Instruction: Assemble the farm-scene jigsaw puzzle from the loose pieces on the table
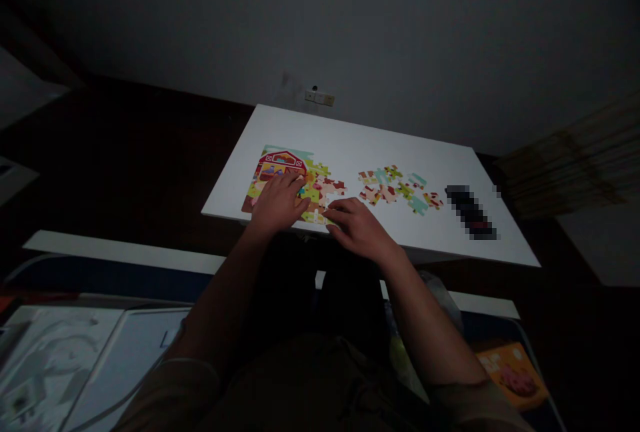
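Observation:
A partly joined jigsaw puzzle (280, 157) with a red barn lies on the left part of the white table. My left hand (280, 202) rests flat on it, fingers stretched out and covering part of the picture. At the puzzle's lower right edge, my right hand (363, 227) has its thumb and fingertips closed on a small pale puzzle piece (326, 216), mostly hidden by the fingers. To the right of the joined part, several loose puzzle pieces (387, 193) are spread in a cluster, some overlapping or touching.
A blurred-out dark object (471, 212) lies at the right of the white table (345, 133). Below right is an orange box (515, 375); at lower left, a white open case or tray (133, 342). A wall with a socket (320, 97) stands behind the table.

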